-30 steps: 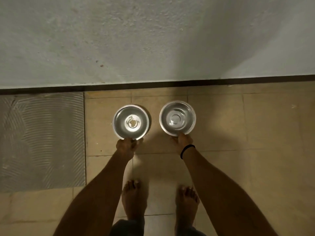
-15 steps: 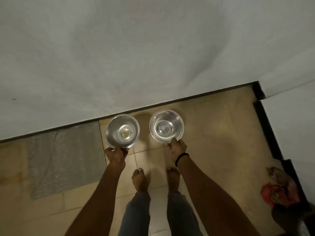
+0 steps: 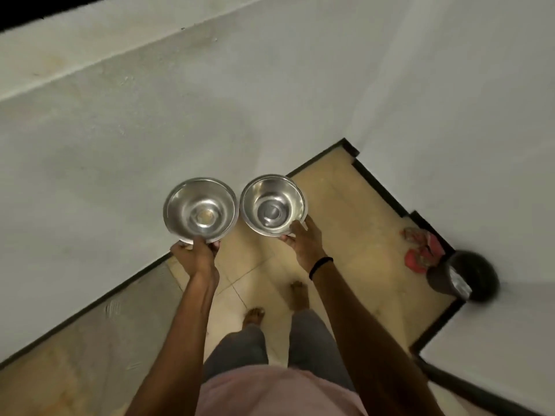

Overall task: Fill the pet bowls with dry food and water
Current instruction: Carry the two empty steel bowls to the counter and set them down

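Closest, I see the left hand clamped on the near rim of the left bowl, the right hand pinching the right bowl likewise. Both steel bowls hang side by side above the tiled floor, with the wall beyond.

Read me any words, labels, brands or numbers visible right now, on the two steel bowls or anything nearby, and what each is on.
No readable text in this view.
Left bowl: plain steel, no marking visible.
Right bowl: plain steel, no marking visible.
Dark bin: pale patch on its side, possibly a label, too blurred to read.
Red patterned item on the floor: no lettering can be made out.
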